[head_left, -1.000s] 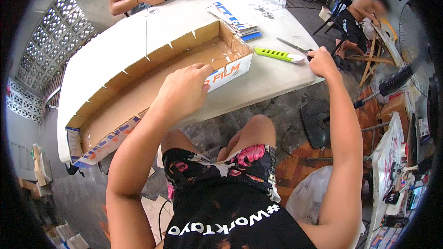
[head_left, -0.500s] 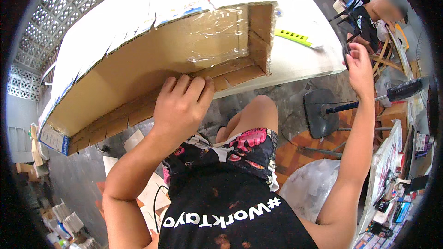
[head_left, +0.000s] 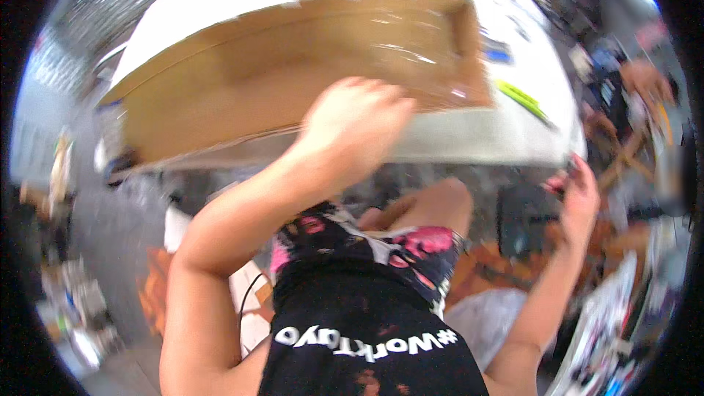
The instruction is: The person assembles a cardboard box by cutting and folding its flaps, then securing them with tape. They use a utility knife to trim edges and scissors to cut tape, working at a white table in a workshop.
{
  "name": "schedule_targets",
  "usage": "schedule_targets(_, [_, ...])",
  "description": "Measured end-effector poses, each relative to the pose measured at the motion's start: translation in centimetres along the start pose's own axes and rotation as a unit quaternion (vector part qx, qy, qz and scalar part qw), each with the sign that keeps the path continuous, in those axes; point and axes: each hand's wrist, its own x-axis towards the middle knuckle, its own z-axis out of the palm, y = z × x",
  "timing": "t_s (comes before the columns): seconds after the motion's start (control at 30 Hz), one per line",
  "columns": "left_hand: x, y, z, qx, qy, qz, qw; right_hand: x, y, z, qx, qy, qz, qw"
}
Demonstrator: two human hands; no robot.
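Note:
A long, shallow cardboard box point(head_left: 242, 95) lies on the white table with its hollow side up, shiny clear tape inside its right end. My left hand point(head_left: 359, 117) is closed over its near edge, fingers reaching inside and the thumb hidden. Off the table's near right corner, my right hand point(head_left: 581, 194) is held with curled fingers. Something small and dark shows at those fingertips, too blurred to name. Between the box and that hand, a yellow-green slotted strip point(head_left: 522, 101) rests on the table.
The white table point(head_left: 440, 139) ends just before my knees. A dark stool-like seat point(head_left: 524, 220) stands below its right side. Clear plastic bag material point(head_left: 484, 323) lies near my right elbow. Another person point(head_left: 642, 88) is at the far right.
The view has swung and blurred. The box now shows more of its inside, and my left hand sits farther right along its near edge. My right hand has come lower and nearer.

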Motion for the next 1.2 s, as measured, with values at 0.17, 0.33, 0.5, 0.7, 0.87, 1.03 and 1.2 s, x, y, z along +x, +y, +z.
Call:
schedule_targets(0.17, [3.0,-0.5,-1.1,-0.042,-0.127,-0.046,0.99,13.7,5.8,-9.2,-0.219,-0.001,-0.098,0.971])
schedule_targets(0.33, [3.1,0.5,0.1,-0.092,0.04,0.021,0.995,21.9,6.9,-6.2,-0.402,-0.009,-0.125,0.907])
schedule_targets(0.5, [-2.3,-2.3,-7.3,-0.118,0.256,0.082,0.956,25.0,7.9,-4.1,-0.449,-0.078,-0.143,0.878])
schedule_targets(0.7, [-12.1,-22.1,-13.9,0.018,0.113,-0.32,0.941,22.6,4.1,-3.1,-0.495,-0.02,-0.246,0.834])
schedule_targets(0.87, [-18.9,-29.7,-14.5,0.027,-0.101,-0.43,0.897,15.4,-2.2,1.3,-0.34,-0.011,-0.26,0.904])
schedule_targets(1.03, [-15.7,-24.4,-14.0,0.022,0.004,-0.351,0.936,11.5,-1.7,3.6,-0.347,-0.041,-0.319,0.881])
schedule_targets(1.2, [-6.5,-10.9,-11.4,-0.126,-0.012,-0.252,0.959,12.8,-2.2,5.7,-0.334,-0.017,-0.31,0.89])
